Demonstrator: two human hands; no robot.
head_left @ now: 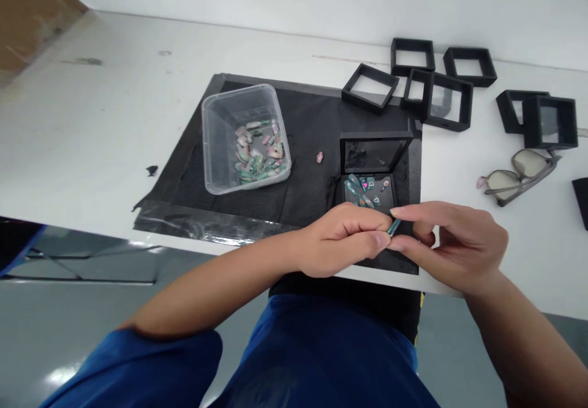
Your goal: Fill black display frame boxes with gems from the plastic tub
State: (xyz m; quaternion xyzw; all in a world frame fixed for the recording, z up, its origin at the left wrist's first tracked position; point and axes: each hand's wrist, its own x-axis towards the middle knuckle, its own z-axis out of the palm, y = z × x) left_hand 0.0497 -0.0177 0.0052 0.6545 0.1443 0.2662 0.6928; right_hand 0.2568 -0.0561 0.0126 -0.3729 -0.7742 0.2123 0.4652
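A small glossy teal press-on nail (pixel 394 227) is pinched between my two hands, near the front edge of the table. My left hand (pixel 342 239) grips it between thumb and curled forefinger. From the other side, the thumb and forefinger of my right hand (pixel 452 239) close on it. Just beyond my hands lies a black case (pixel 389 192) with its clear-windowed lid (pixel 374 155) raised. Inside are several teal press-on nails (pixel 353 185), some with white hearts or pink decorations. My left hand partly hides the case's front.
A clear plastic tub (pixel 207 144) holding several pink and green nails (pixel 257 160) stands on a taped black mat (pixel 184 175). One small pink piece (pixel 320 157) lies mid-mat. Several black frames (pixel 370 86) are at the back right, near folded glasses (pixel 519 178). A dark scrap (pixel 152 170) lies left.
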